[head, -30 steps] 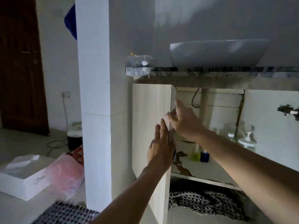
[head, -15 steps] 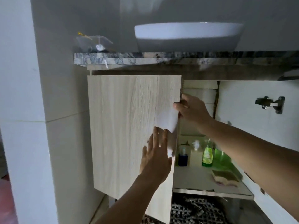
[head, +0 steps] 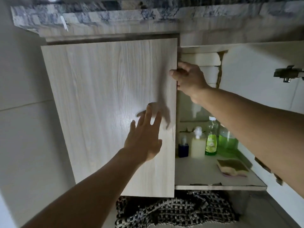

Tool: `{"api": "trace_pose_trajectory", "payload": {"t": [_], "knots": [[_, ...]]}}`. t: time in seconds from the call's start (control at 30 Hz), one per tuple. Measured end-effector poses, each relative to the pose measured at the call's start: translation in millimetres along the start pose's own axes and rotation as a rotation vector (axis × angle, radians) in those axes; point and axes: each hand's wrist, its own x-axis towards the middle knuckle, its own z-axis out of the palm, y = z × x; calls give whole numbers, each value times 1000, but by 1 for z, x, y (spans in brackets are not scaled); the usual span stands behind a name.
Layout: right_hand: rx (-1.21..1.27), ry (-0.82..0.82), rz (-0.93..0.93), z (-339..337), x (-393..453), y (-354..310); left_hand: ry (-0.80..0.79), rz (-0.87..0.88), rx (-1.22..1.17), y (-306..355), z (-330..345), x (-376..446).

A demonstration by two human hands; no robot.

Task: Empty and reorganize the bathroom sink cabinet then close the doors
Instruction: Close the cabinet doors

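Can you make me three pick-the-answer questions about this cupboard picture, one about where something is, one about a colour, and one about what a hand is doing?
1. Where is the sponge?
A. on the shelf
B. on the floor
C. in a hand

2. What colour is the small bottle's label?
A. red
B. green
C. black

3. What is the right hand doing?
A. hanging free
B. holding a bottle
C. gripping the left door's edge

Answers: 1 A, it lies on the shelf's right side. 2 B, the label looks bright green. 3 C, its fingers wrap the edge while the left hand is spread open at the door's front.
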Motion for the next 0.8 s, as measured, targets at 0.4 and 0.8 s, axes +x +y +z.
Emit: {"api": "trace_pose_trajectory", "payload": {"t": [0.4,0.8], "knots": [[-680,-74,-141,3,-11,7,-200,-99,84,8,8,8],[-1042,-192,-298,-83,-143,-58,-175,-32,-171,78,-65,-33]]}}
